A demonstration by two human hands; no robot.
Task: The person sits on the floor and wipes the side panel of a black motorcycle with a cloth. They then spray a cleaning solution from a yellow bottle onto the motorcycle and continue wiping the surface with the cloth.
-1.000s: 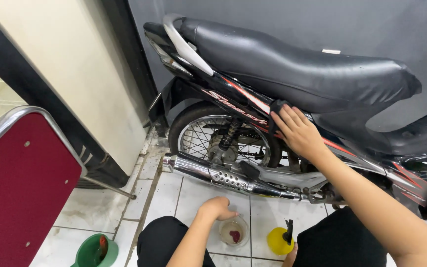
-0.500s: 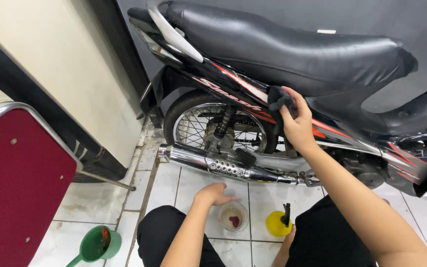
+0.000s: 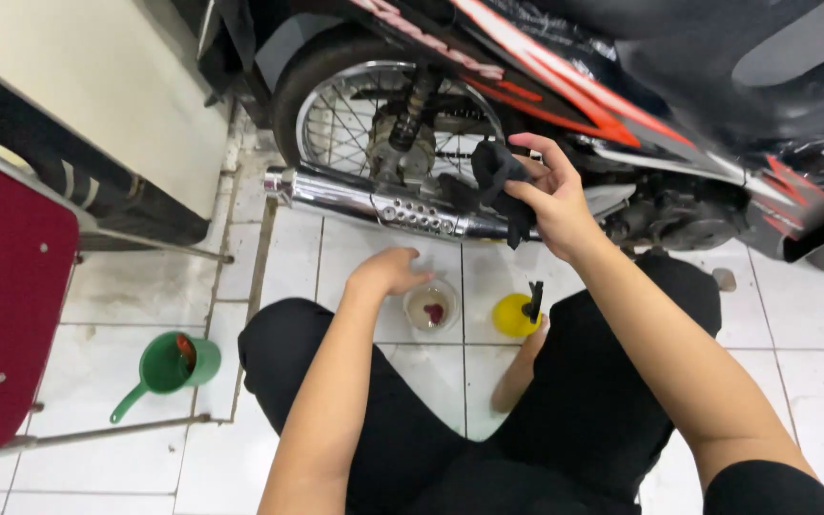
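Black cloth (image 3: pixel 496 181), crumpled, bunched in the right hand (image 3: pixel 553 202); fingers curled closed around its upper part, thumb and index pinching the fold, a loose tail hanging down past the palm toward the floor, so the long axis runs roughly vertical. Cloth held just in front of the chrome exhaust pipe (image 3: pixel 374 202) of a black-and-red motorcycle (image 3: pixel 622 105), beside the spoked rear wheel (image 3: pixel 383 105); whether it touches the pipe cannot be told. Exhaust pipe lies near-horizontal, its closed end pointing to picture left. Left hand (image 3: pixel 388 275) lowered, fingers loosely bent and half open, resting at the rim of a small clear bowl (image 3: pixel 431 307) with a dark red item inside; grip on the bowl not evident. Yellow cup (image 3: pixel 512 317) with a black-handled brush standing in it, just right of the bowl. Floor (image 3: pixel 355 248): white tiles with dark grout, stained. Green scoop (image 3: pixel 169 367) with handle well to the left. Red chair (image 3: pixel 2 296) with metal frame at far left, cream wall behind.
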